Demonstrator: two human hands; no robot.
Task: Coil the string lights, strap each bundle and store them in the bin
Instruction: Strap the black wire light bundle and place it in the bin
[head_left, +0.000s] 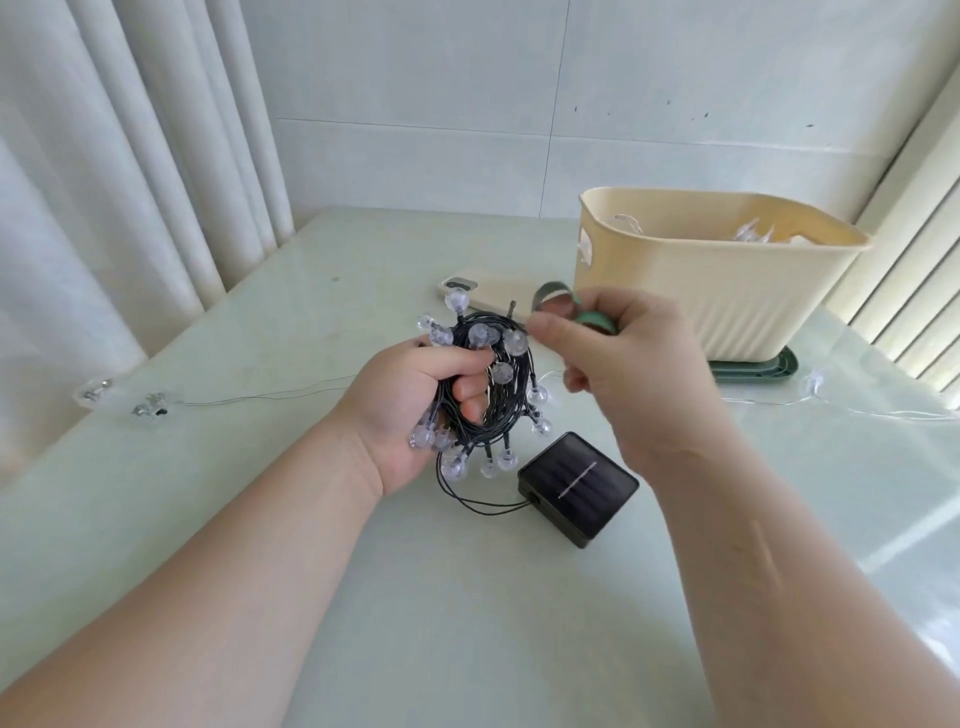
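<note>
Two hands met above the middle of the tabletop (311, 519). The left hand (410, 395) gripped the coiled string lights (506, 400), fingers curled through the loop. Strapping well would mean keeping those loops squeezed together while the right hand (623, 364), fingers pinching the green strap (595, 319) at the coil's far edge, wrapped it round. The bin (727, 291) stood near the far right corner.

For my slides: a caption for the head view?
Left hand grips coiled string lights; right hand holds a green strap, bin behind.
</note>
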